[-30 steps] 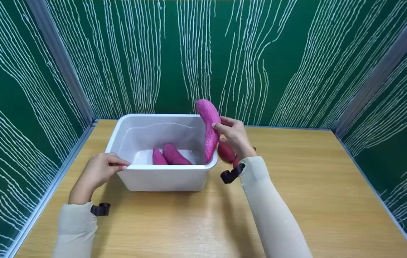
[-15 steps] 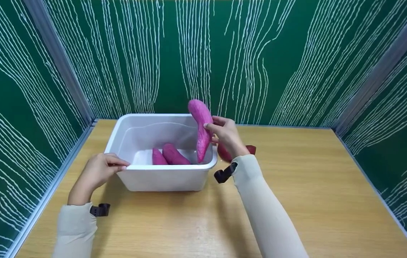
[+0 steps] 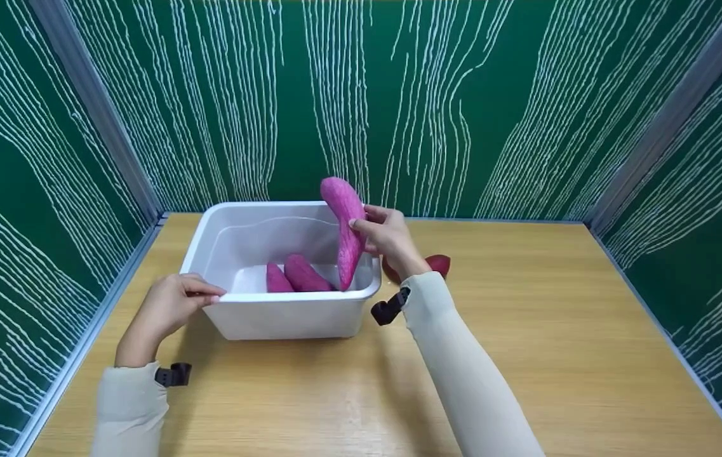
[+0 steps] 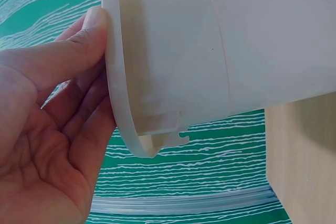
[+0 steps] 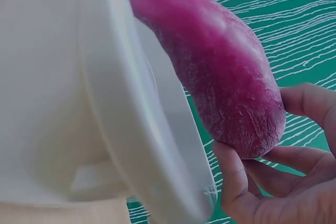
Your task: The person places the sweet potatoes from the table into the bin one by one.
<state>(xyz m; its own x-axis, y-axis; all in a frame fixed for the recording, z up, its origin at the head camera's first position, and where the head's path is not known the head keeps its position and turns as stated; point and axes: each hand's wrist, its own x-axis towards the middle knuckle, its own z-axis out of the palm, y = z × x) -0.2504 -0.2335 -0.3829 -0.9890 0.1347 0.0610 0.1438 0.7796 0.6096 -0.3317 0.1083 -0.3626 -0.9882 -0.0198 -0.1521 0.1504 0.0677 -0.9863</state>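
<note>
My right hand [image 3: 391,240] pinches a long, curved pink-purple sweet potato [image 3: 347,212] between thumb and fingers. It hangs nearly upright over the right end of a white plastic bin [image 3: 291,318], its narrow tip just inside the front rim. In the right wrist view the sweet potato [image 5: 220,72] stands beside the bin's rim, and fingertips press its rounded end. My left hand [image 3: 170,308] grips the rim at the front left corner; the left wrist view shows the thumb [image 4: 86,40] on the rim. Two more sweet potatoes [image 3: 303,274] lie on the bin's floor, partly hidden by its front wall.
Dark red roundish items [image 3: 439,264] lie on the wooden table [image 3: 557,330] right of the bin, mostly hidden behind my right hand and wrist. Green panels [image 3: 411,95] with white wavy lines and grey metal posts [image 3: 659,114] enclose the table at back and sides.
My right hand has carried the sweet potato left, from the bin's right edge to over its inside. One red item shows more now. The left hand keeps its hold on the rim.
</note>
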